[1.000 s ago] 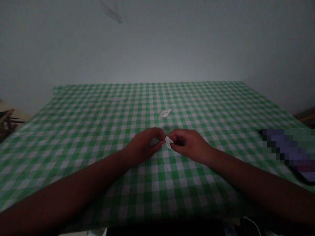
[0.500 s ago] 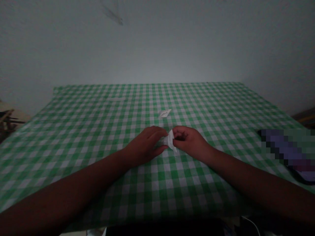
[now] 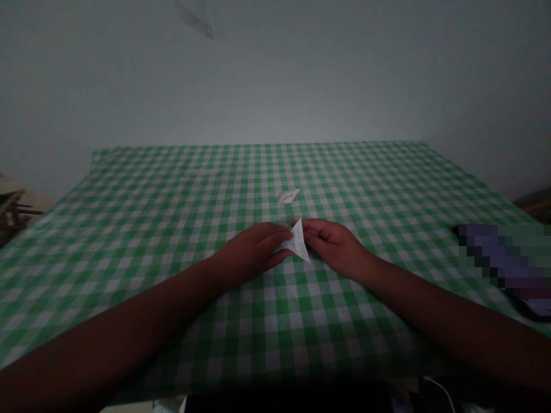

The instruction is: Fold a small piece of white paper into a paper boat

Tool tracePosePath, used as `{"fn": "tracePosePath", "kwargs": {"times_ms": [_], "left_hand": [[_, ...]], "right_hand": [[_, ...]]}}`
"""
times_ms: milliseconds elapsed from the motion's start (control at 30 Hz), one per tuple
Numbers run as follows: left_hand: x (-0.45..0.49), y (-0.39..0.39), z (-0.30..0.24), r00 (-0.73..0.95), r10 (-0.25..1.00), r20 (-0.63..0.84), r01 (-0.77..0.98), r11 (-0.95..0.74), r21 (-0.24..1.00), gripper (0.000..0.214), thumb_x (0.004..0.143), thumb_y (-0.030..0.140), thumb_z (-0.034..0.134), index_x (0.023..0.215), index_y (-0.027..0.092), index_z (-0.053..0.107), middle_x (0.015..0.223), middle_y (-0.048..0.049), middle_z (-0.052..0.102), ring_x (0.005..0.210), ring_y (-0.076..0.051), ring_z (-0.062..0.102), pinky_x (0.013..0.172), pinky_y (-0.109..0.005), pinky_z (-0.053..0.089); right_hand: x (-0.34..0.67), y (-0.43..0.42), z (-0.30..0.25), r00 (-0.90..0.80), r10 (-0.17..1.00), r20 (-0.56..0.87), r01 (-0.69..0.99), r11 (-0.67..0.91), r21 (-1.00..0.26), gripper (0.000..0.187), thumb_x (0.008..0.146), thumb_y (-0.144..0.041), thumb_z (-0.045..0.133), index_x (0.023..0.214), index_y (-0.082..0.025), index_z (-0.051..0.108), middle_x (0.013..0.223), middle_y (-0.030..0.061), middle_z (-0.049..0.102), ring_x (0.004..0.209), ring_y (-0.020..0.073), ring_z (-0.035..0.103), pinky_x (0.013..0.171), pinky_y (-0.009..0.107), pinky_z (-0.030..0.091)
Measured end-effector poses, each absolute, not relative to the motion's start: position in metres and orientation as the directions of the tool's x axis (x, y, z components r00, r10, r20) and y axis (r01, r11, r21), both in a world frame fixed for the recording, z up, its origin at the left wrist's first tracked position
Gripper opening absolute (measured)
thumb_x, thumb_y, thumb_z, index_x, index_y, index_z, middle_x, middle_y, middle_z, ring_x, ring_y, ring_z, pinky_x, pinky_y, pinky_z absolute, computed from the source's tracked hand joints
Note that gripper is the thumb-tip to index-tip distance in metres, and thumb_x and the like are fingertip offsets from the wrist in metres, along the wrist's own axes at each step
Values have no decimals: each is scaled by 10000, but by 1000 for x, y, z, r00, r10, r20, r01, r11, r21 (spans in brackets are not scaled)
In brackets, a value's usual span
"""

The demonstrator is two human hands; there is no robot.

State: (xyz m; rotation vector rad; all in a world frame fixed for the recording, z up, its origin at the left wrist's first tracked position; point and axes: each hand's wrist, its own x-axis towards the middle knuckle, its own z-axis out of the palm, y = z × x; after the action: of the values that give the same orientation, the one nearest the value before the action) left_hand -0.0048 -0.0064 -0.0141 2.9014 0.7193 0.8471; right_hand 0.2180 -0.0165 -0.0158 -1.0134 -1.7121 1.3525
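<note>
The left hand (image 3: pixel 253 249) and the right hand (image 3: pixel 331 244) meet just above the middle of the counter (image 3: pixel 142 195), which is covered by a green-and-white checked cloth (image 3: pixel 181 321). Between them is a folded white paper (image 3: pixel 297 244), held up off the cloth in a triangular shape with one point upward and another pointing down toward the person. Faint marks show on its surface, too small to read. The left hand is closed, its fingers lying together and gripping the paper's left side. The right hand is also closed, curled around the paper's right edge and gripping it from that side.

A smaller folded paper (image 3: pixel 288 198) lies flat on the cloth, just beyond the hands. Far to the right, a dark flat object (image 3: pixel 499 264) rests on the cloth, too blurred to identify. A plain wall (image 3: pixel 275 74) rises behind the counter. A thin white cable (image 3: pixel 439 387) runs along the bottom edge of the view.
</note>
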Motion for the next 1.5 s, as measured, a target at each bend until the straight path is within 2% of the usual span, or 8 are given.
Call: {"fn": "tracePosePath", "kwargs": {"times_ms": [133,200,267,367,633,800,1167,1500], "left_hand": [[-6,-5,-16,727,473,498,427,-879,211,261,952,295,571,1178,170,536,1108,-91,675,1040,-193,655,872,-345,582],[-7,-4,-16,720,488,493,420,-872,251,242,953,295,568,1164,179,546,1099,-86,675,1021,-187,661,865,-337,582],[-7,-4,-15,706,511,490,421,-860,290,235,951,294,568,1152,174,554,1081,-88,681,999,-188,668,850,-331,582],[-8,-5,-13,696,545,467,429,-837,339,241,949,312,565,1148,177,561,1065,-84,691,980,-191,673,841,-336,577],[-9,-6,-10,717,594,365,443,-792,420,196,966,296,509,1111,181,575,1029,-60,704,927,-173,682,813,-309,557],[-9,-6,-10,689,641,339,475,-752,457,218,957,331,520,1099,186,598,1016,-51,712,904,-176,687,799,-308,552],[-8,-3,-6,637,699,325,497,-695,520,188,930,314,568,1063,192,619,986,-32,705,884,-165,670,797,-301,533],[-7,-2,-8,614,700,365,480,-698,532,158,941,309,560,995,192,652,906,-14,710,811,-144,668,747,-271,522]], "right_hand": [[223,-17,-18,-428,890,155,66,201,-977,456,876,-163,465,1309,-273,559,1065,37,692,932,182,653,824,379,531],[228,-17,-16,-471,857,210,47,262,-964,611,822,-101,472,1396,-310,461,1291,57,605,1104,204,616,882,403,530],[232,-18,-12,-529,809,257,113,367,-923,744,781,-69,513,1455,-350,367,1460,59,456,1261,232,518,922,417,524],[236,-20,-5,-610,737,293,270,540,-797,874,754,-132,669,1500,-359,275,1533,72,324,1376,273,377,979,440,505],[233,-17,-8,-540,743,395,368,631,-683,629,786,-240,734,1355,-302,472,1269,79,571,1104,231,597,897,419,554],[235,-17,-7,-564,737,374,370,630,-683,714,742,-305,786,1369,-314,445,1315,85,532,1155,252,575,920,439,551],[234,-15,-6,-532,731,427,412,664,-624,644,759,-235,745,1338,-289,469,1317,96,527,1171,249,559,900,420,558],[232,-14,-14,-417,843,339,386,502,-773,454,772,-276,749,1192,-252,580,1077,53,655,884,187,644,824,387,566]]}}
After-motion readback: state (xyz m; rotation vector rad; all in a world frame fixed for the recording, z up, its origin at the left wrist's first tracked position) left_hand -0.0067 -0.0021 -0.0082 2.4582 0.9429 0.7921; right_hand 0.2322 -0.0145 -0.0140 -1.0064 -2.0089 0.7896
